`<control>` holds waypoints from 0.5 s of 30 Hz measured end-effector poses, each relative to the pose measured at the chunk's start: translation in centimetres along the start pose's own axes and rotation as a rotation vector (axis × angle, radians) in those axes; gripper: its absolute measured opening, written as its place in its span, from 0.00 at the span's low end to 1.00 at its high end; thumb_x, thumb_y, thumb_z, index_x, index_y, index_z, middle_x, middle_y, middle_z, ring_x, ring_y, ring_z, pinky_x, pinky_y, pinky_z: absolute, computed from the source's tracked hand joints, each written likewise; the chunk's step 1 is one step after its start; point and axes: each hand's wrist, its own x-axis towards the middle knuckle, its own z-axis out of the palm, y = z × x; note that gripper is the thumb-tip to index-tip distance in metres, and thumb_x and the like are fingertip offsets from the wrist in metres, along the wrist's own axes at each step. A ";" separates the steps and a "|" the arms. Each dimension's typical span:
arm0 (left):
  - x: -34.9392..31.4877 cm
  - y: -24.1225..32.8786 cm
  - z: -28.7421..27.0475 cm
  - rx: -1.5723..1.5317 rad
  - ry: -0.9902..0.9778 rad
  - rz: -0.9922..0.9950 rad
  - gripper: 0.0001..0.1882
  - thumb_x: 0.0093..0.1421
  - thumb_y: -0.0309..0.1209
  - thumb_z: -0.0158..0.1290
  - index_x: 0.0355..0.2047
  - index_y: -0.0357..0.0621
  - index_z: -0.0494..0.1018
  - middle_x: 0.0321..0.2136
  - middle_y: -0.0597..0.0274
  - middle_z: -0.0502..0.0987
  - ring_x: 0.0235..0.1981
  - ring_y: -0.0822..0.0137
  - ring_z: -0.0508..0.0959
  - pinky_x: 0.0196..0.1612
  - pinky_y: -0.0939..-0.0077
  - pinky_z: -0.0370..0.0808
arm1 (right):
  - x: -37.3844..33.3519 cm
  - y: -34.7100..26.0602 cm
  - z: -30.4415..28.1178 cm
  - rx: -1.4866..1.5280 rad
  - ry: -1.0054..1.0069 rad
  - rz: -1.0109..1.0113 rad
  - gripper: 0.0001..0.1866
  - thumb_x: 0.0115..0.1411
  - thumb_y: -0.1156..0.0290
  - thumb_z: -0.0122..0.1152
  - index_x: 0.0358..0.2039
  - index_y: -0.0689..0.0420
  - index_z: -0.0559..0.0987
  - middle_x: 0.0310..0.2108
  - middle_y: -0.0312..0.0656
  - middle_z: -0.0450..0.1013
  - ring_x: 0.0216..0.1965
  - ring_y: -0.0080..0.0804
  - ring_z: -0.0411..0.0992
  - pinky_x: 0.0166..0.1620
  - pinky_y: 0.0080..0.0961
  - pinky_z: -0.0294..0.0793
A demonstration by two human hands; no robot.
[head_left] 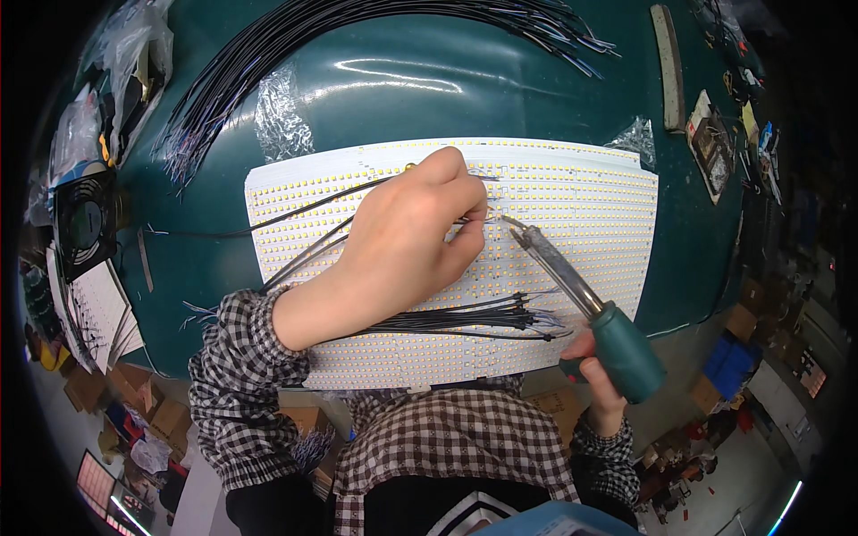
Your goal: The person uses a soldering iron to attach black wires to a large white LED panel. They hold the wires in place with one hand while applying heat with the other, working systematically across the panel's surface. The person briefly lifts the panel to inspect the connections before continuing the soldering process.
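A white LED board (581,241) with rows of small yellow chips lies on the green table, apparently on top of others like it. My left hand (402,223) is over its middle, thumb and fingers pinched on the end of a thin black cable (313,253). A second black cable (295,213) runs beneath that hand, its stripped end showing beyond the knuckles. In my right hand (603,384) is a soldering iron (628,353) with a green handle. Its tip points at the board, just right of my left fingertips. Whether it touches is too small to tell.
Across the board's near part lies a bundle of black cables (447,319). A larger cable bundle (295,40) curves along the table's far side. At the left stand a black fan (87,219) and papers (105,308); at the right, a worn flat block (709,147).
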 end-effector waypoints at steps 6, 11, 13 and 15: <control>0.0 0.1 0.0 0.011 -0.001 -0.005 0.06 0.53 0.20 0.62 0.30 0.40 0.76 0.30 0.57 0.74 0.30 0.56 0.78 0.32 0.65 0.74 | 0.4 0.0 -0.4 -0.024 -0.034 -0.045 0.23 0.52 0.74 0.75 0.47 0.69 0.80 0.29 0.42 0.82 0.32 0.27 0.80 0.41 0.27 0.80; -0.1 0.0 -0.2 -0.008 -0.022 -0.012 0.05 0.56 0.20 0.62 0.31 0.39 0.77 0.31 0.57 0.75 0.30 0.60 0.79 0.33 0.69 0.76 | 0.4 -0.6 -0.1 0.054 0.010 -0.045 0.20 0.54 0.71 0.74 0.44 0.68 0.81 0.29 0.44 0.81 0.31 0.28 0.79 0.40 0.27 0.80; -0.2 -0.1 -0.5 -0.066 -0.028 -0.039 0.04 0.58 0.20 0.62 0.33 0.39 0.77 0.32 0.58 0.75 0.31 0.63 0.79 0.33 0.72 0.76 | 0.4 -0.6 -0.4 0.023 -0.022 -0.056 0.24 0.57 0.66 0.71 0.48 0.69 0.79 0.30 0.45 0.81 0.31 0.30 0.79 0.39 0.29 0.79; -0.2 -0.1 -0.6 -0.112 -0.037 -0.043 0.04 0.58 0.22 0.62 0.33 0.40 0.77 0.32 0.57 0.77 0.31 0.56 0.80 0.33 0.65 0.77 | 0.2 -0.3 -1.2 -0.058 -0.081 -0.053 0.34 0.63 0.56 0.66 0.60 0.72 0.73 0.32 0.47 0.80 0.31 0.33 0.78 0.37 0.31 0.78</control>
